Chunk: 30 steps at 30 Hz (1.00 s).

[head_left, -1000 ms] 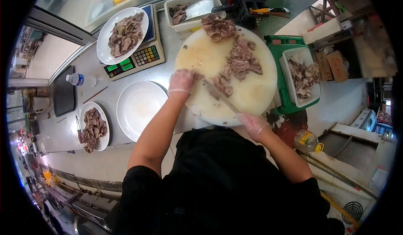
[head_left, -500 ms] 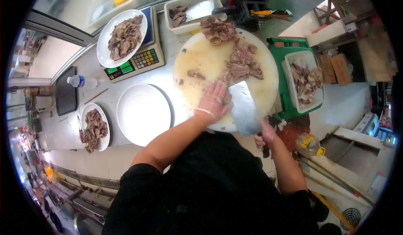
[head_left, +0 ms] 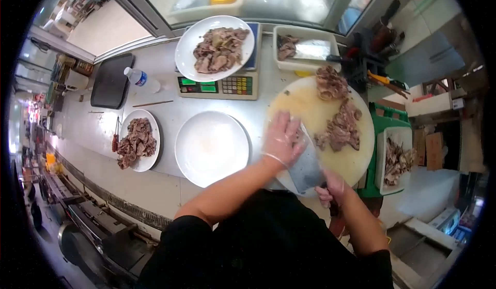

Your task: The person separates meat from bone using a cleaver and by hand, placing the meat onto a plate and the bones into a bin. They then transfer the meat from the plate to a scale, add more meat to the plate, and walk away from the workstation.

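Note:
My right hand [head_left: 333,186], in a clear glove, grips the handle of a cleaver [head_left: 309,166]. The broad blade lies low over the near left part of a round, yellowed cutting board [head_left: 294,102]. Also gloved, my left hand [head_left: 283,140] rests along the blade's left edge with its fingers stretched out. Small meat bits show between that hand and the blade; what lies under the palm is hidden. On the board's right side are a pile of cooked meat pieces [head_left: 342,128] and, farther back, a larger chunk of meat [head_left: 330,83].
Left of the board is a white plate [head_left: 212,149]. Sliced meat fills a plate [head_left: 187,64] on a scale [head_left: 239,86]. Another meat plate [head_left: 156,143], a bottle [head_left: 140,78] and a black tray [head_left: 111,82] stand farther left. Tubs [head_left: 305,67] [head_left: 383,173] stand behind and right.
The view has swung, so the table appears farther right. My left hand has come against the cleaver's blade, which is now tilted and lower, beside the bits of meat.

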### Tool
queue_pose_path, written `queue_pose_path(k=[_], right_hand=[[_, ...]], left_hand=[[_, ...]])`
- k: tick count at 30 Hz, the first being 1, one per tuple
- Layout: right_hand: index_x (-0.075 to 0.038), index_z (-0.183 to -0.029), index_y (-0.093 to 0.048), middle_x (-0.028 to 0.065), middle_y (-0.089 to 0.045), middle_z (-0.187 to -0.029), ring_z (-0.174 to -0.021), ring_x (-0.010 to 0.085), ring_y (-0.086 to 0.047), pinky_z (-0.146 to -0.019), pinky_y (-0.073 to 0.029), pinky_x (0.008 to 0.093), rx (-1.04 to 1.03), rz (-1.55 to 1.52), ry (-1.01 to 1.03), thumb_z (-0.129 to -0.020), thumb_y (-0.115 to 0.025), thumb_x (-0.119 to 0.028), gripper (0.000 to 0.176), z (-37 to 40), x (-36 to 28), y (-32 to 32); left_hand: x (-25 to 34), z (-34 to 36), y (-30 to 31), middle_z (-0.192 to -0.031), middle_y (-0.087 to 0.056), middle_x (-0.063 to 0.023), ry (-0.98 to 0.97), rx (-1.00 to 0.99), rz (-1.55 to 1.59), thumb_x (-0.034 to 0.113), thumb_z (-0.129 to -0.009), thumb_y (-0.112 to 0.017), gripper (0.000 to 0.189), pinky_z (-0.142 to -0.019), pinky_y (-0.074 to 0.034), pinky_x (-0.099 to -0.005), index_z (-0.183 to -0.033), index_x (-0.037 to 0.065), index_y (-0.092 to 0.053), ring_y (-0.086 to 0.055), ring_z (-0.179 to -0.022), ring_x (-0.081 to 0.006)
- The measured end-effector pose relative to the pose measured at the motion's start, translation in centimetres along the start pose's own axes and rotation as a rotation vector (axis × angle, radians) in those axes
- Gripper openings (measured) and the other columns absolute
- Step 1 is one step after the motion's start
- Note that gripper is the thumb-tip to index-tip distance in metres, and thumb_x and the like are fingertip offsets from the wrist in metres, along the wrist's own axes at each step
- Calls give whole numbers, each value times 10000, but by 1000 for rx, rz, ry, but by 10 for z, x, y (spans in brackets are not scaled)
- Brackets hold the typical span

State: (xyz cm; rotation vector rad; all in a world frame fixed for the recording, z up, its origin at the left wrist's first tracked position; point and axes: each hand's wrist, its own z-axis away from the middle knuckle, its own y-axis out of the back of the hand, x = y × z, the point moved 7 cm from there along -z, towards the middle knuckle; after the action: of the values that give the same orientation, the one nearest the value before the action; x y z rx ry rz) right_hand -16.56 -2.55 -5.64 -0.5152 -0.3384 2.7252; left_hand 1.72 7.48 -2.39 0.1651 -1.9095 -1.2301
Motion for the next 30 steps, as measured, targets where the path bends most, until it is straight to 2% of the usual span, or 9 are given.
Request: queue_pose_path(k=[3, 5, 8, 10, 13, 19, 26, 27, 30], right_hand=[[-119, -1046, -537, 6, -366, -471, -349, 151, -351, -388, -381, 328, -212, 30, 29, -972, -357, -638, 554, -31, -57, -37], [-51, -756, -529, 8, -314, -438, -342, 146, -297, -378, -326, 310, -92, 140, 113, -946, -264, -721, 745, -28, -121, -85], [-53, -757, -534, 4, -315, -437, -336, 148, -305, -366, -325, 320, -205, 228, 176, -934, -266, -745, 763, -67, -186, -120], [-128, -905, -573, -21, -342, -479, -350, 124, -315, -344, -330, 304, -259, 32, 75, -969, -327, -667, 596, -85, -212, -136], [-137, -925, -579, -26, -330, -478, -349, 125, -301, -349, -320, 303, -132, -10, 253, -962, -317, -686, 610, -102, -237, -135], [-134, -911, -581, -24, -319, -469, -346, 141, -292, -358, -312, 322, -97, -172, 149, -970, -270, -690, 640, -67, -190, -84], [-110, -1074, -556, 12, -325, -449, -329, 167, -296, -364, -316, 345, 102, -190, 144, -959, -264, -701, 669, -36, -145, -71], [-83, -1153, -527, 25, -346, -460, -339, 175, -306, -371, -306, 344, 163, -217, 132, -977, -269, -671, 666, -35, -141, -69], [-66, -1153, -518, 34, -371, -465, -343, 182, -323, -366, -300, 344, 155, -226, 132, -984, -281, -648, 650, -34, -133, -75]], left_hand=[[-46, -37, 53, -1408, -393, -323, -70, 193, -91, 316, -891, -571, 585, -1127, -305, -540, -1366, -11, -473, -365, -1320, -497], [-88, -67, 81, -1393, -416, -290, -100, 202, -274, 295, -891, -565, 552, -1111, -324, -532, -1359, 13, -489, -376, -1296, -494], [-126, -115, 146, -1416, -429, -222, 13, 274, -337, 293, -921, -553, 531, -1110, -324, -463, -1396, 69, -467, -394, -1304, -420], [-153, -150, 166, -1419, -432, -213, 75, 235, -369, 330, -934, -537, 525, -1118, -305, -451, -1386, 70, -474, -381, -1327, -404], [-216, -193, 146, -1426, -428, -198, 101, 193, -496, 385, -937, -529, 545, -1145, -262, -452, -1380, 73, -474, -357, -1355, -387], [-222, -185, 151, -1520, -335, -198, 225, 114, -487, 509, -920, -520, 718, -1186, -185, -465, -1465, 67, -372, -280, -1417, -397], [-291, -153, 143, -1571, -190, -273, 417, 95, -299, 576, -906, -467, 854, -1206, -119, -427, -1532, 40, -243, -164, -1462, -419], [-281, -154, 147, -1574, -187, -266, 448, 40, -291, 577, -913, -455, 860, -1211, -105, -409, -1540, 36, -223, -156, -1469, -405], [-270, -160, 152, -1585, -177, -248, 449, 11, -293, 581, -914, -442, 857, -1215, -85, -401, -1542, 40, -225, -137, -1479, -393]])
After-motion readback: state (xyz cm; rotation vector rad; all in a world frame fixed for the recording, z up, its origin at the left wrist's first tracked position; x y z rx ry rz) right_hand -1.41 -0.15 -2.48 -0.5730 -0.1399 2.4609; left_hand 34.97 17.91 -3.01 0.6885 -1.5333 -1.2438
